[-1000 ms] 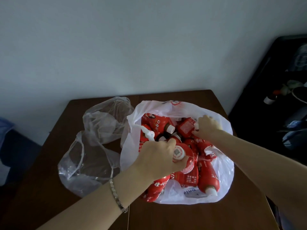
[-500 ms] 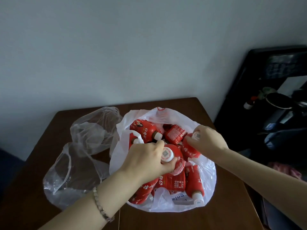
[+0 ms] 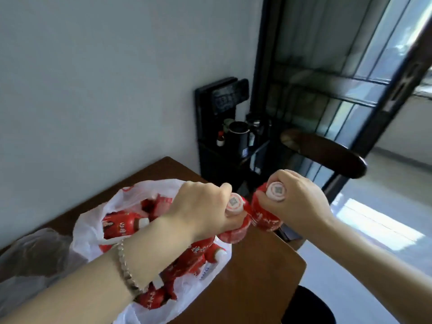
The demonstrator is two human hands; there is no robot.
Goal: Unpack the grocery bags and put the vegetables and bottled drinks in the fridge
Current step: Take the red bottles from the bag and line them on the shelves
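home | wooden table point(image 3: 257, 265) | kettle point(image 3: 238, 137) | chair point(image 3: 327, 155) | barred window point(image 3: 339, 66)

thin white plastic bag point(image 3: 93, 220), glossy red-labelled bottles point(image 3: 119, 226), smooth wooden table point(image 3: 257, 265)

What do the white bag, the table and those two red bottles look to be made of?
White bag: thin plastic film; it crumples in soft, slightly translucent folds. Table: brown wood or veneer, smooth with a dull sheen. Left bottle and right bottle, gripped by left hand and right hand: probably plastic under glossy red wrap labels, pale caps.
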